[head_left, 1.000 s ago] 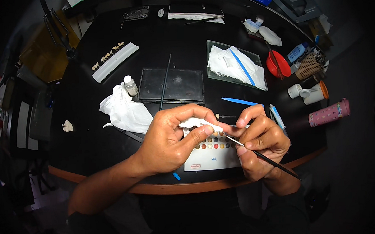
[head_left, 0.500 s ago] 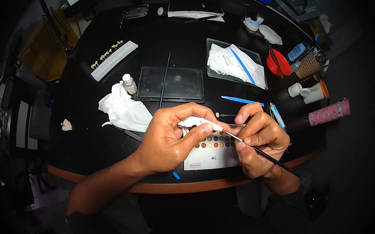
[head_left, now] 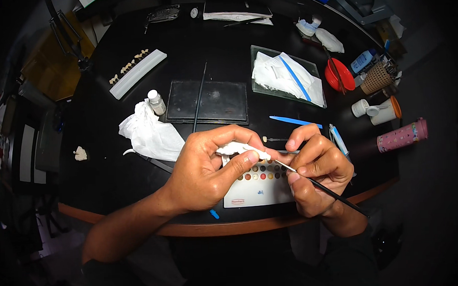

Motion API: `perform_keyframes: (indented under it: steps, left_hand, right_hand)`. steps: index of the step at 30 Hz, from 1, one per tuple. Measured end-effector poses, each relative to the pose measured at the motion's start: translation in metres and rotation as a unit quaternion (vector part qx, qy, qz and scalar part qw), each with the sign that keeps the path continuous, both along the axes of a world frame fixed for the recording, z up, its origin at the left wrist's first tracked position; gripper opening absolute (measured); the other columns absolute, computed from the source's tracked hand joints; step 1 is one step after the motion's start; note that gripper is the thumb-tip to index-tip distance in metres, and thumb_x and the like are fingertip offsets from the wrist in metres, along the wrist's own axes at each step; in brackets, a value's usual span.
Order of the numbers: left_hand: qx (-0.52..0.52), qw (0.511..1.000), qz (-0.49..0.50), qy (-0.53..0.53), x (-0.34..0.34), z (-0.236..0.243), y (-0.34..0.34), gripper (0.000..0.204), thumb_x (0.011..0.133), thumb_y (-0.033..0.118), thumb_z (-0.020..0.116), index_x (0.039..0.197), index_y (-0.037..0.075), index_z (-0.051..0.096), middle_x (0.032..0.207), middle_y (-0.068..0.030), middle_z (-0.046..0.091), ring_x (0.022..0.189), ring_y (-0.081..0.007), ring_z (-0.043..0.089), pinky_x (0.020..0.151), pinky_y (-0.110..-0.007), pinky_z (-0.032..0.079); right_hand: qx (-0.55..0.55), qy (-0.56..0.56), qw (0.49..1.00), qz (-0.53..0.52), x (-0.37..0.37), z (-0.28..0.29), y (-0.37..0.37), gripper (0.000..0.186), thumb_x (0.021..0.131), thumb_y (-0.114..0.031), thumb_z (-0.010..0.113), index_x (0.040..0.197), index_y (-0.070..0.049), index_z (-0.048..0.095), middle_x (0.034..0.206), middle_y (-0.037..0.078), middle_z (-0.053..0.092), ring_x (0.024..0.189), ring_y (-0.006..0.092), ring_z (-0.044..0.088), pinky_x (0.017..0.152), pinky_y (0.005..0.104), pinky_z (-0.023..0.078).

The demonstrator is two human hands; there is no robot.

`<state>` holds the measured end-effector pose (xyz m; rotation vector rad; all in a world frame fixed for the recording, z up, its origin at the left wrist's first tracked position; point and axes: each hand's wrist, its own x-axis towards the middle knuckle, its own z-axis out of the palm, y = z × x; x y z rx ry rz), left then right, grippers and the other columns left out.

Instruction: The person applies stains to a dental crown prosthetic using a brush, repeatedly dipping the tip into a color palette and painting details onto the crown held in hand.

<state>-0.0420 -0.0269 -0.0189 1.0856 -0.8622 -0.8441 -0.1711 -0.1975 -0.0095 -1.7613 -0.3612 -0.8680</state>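
Observation:
Pinched between thumb and fingers of my left hand (head_left: 209,167) is a small white piece that looks like a plaster dental cast (head_left: 242,149). My right hand (head_left: 319,169) grips a thin brush (head_left: 331,191) with a dark handle and a pale metal neck. Its tip points at the right end of the cast, close to my left thumb and fingertips; whether it touches I cannot tell. Below both hands lies a white palette (head_left: 251,193) with rows of small coloured paste pots, partly covered by the hands.
Beyond the hands are a black flat case (head_left: 227,104) with another brush (head_left: 200,95) across it, crumpled tissue (head_left: 152,138), a small bottle (head_left: 156,102) and a tooth shade guide (head_left: 139,75). Rightward stand a glass slab (head_left: 316,95), red bowl (head_left: 341,75) and pink flask (head_left: 402,135).
The view has shifted very slightly. Both hands, the cast and the brush keep almost the same pose, with the brush tip still at the cast's right end.

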Motion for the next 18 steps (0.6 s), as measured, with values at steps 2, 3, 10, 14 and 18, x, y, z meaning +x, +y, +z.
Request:
perform_keyframes:
  steps: [2,3,10,14,18]
  left_hand:
    - [-0.006,1.0,0.0,0.001,-0.0005,0.0004,-0.0006,0.014,0.097,0.002,0.059,0.108,-0.006,0.061,0.1,-0.0101,0.065,0.095,-0.0096,0.063,0.081,-0.023,0.052]
    - [-0.006,1.0,0.0,0.001,-0.0002,0.0004,-0.0003,0.014,0.097,0.002,0.059,0.108,-0.006,0.061,0.1,-0.0101,0.065,0.095,-0.0096,0.063,0.081,-0.023,0.052]
    - [-0.002,1.0,0.001,0.001,0.0001,-0.0012,-0.0006,0.014,0.097,0.001,0.058,0.108,-0.007,0.061,0.1,-0.0103,0.065,0.095,-0.0097,0.063,0.082,-0.023,0.053]
    - [0.005,1.0,0.003,-0.002,0.0005,0.0003,0.0012,0.014,0.097,0.001,0.058,0.108,-0.007,0.061,0.1,-0.0104,0.065,0.095,-0.0097,0.063,0.082,-0.023,0.053]
    - [-0.006,1.0,-0.002,0.006,-0.0002,0.0001,-0.0011,0.013,0.097,0.002,0.058,0.107,-0.007,0.061,0.101,-0.0104,0.065,0.094,-0.0094,0.063,0.081,-0.023,0.053]
  right_hand:
    - [-0.001,-0.004,1.0,0.003,0.0015,0.0016,0.0003,0.017,0.071,0.01,0.064,0.075,-0.002,0.053,0.074,0.009,0.058,0.089,0.0244,0.06,0.076,0.0377,0.063]
    - [-0.001,-0.009,1.0,0.008,0.0023,0.0017,0.0002,0.016,0.072,0.01,0.064,0.075,-0.002,0.053,0.075,0.01,0.058,0.09,0.0243,0.06,0.076,0.0385,0.064]
    - [-0.015,-0.008,1.0,0.014,0.0032,0.0044,-0.0004,0.016,0.072,0.011,0.063,0.075,-0.001,0.053,0.076,0.011,0.059,0.091,0.0242,0.06,0.078,0.04,0.065]
    - [-0.002,-0.007,1.0,0.011,0.0029,0.0033,-0.0002,0.016,0.073,0.01,0.063,0.076,-0.001,0.053,0.075,0.01,0.059,0.09,0.0243,0.06,0.077,0.0395,0.064]
    - [0.005,0.01,1.0,-0.011,-0.001,0.0,-0.0004,0.017,0.074,0.009,0.064,0.076,-0.003,0.053,0.073,0.009,0.059,0.088,0.025,0.06,0.076,0.0386,0.057]
